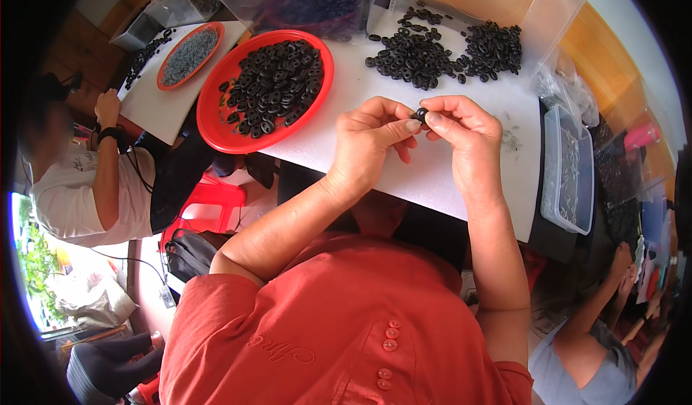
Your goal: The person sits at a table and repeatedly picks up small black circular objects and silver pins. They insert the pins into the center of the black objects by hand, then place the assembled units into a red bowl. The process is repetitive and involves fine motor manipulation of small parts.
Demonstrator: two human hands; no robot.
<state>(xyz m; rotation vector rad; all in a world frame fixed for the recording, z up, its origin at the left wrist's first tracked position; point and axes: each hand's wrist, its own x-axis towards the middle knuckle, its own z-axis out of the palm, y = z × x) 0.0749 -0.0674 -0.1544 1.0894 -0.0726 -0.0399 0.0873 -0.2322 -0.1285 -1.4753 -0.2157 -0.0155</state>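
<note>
Between my two hands, over the front part of the white table, is a small black oval part with holes (421, 115). My left hand (375, 134) pinches it from the left with thumb and forefinger. From the right, my right hand (465, 134) grips the same part by its thumb and forefinger. To the left of my hands, a round red tray (207, 120) holds a heap of similar black parts (277, 80). Behind my hands lie two loose piles, one of black oval parts (411, 57) and one of small black pieces (494, 48).
Clear plastic bins (310, 8) stand at the back. A long tub (566, 170) with pale thin pieces sits at the right. On the left, a red tray (189, 57) holds small grey pieces. Co-workers sit left (101, 181) and right (587, 354). A red stool (216, 203) stands below.
</note>
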